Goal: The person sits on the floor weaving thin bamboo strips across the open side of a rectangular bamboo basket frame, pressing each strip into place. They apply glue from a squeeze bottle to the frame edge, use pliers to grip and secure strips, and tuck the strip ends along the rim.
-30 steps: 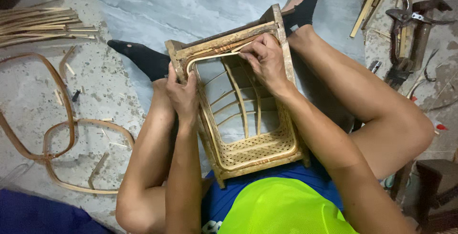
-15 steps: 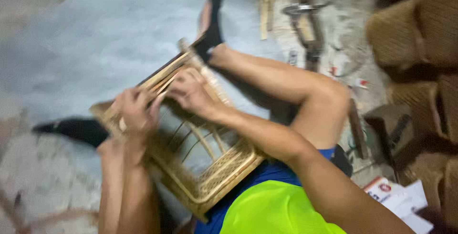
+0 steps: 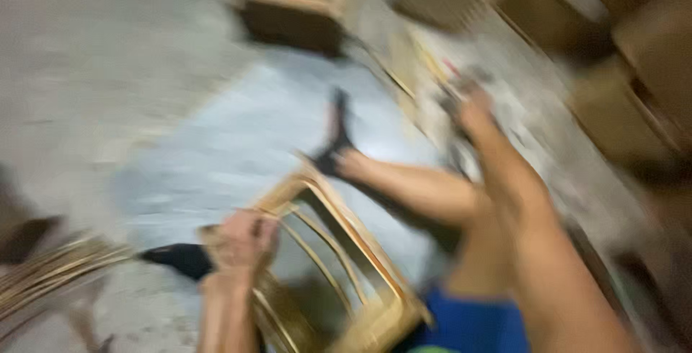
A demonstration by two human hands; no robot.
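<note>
Your left hand has its grip closed on the rattan frame; your right hand stretches toward blurred tools, grip unclear.

A cane-furniture workshop, worked at floor level. On the bare grey concrete floor lie loose pale rattan strips. Blurred woven brown baskets stand stacked alongside.

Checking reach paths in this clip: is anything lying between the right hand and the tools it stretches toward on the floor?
Nothing visible blocks it. The right hand is already at the dark tools on the floor beyond the person's bent leg, though blur hides whether it touches them. The left hand grips the rattan frame.
</note>
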